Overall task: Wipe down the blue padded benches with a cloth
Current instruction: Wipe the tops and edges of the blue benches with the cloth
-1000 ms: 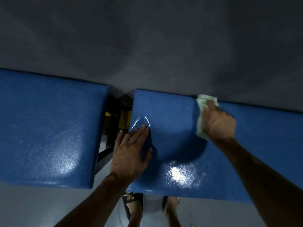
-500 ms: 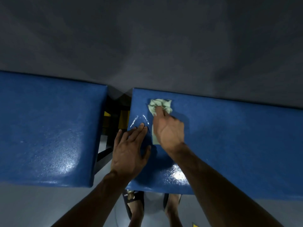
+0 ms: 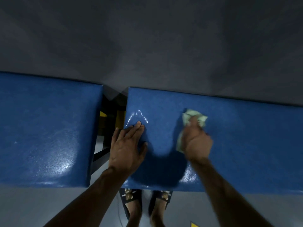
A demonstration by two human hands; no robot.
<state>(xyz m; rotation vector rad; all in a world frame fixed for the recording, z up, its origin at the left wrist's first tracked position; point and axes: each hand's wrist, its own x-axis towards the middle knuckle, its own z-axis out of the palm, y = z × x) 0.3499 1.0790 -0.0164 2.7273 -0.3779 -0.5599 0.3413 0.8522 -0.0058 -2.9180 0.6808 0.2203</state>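
Since half a second ago the right hand [image 3: 197, 141] has swept the cloth [image 3: 195, 117] away from the bench's left corner toward its middle; a second ago it was further right still and up at the far edge, so the strokes run side to side. Seen from the head camera, the only view, that hand is blurred with motion, its fingers curled over the crumpled pale green cloth and pressing it flat to the right bench [image 3: 246, 145]. The left hand [image 3: 127, 146] has not shifted: it lies spread and flat near the bench's left end, fingertips forward, seemingly bracing. I judge the far strip and left corner of this pad already wiped, with the middle and near part now in hand.

To the right, open blue padding runs out of frame with nothing lying on it, so there is plenty of room for long strokes that way. On the left, a dark gap with black and yellow framing separates this pad from the left bench [image 3: 45, 131], which sits well apart from the cloth. Behind both benches stands a grey wall [image 3: 147, 46]. Below the near edge, two sandalled feet [image 3: 146, 205] stand on the grey floor [image 3: 32, 207].
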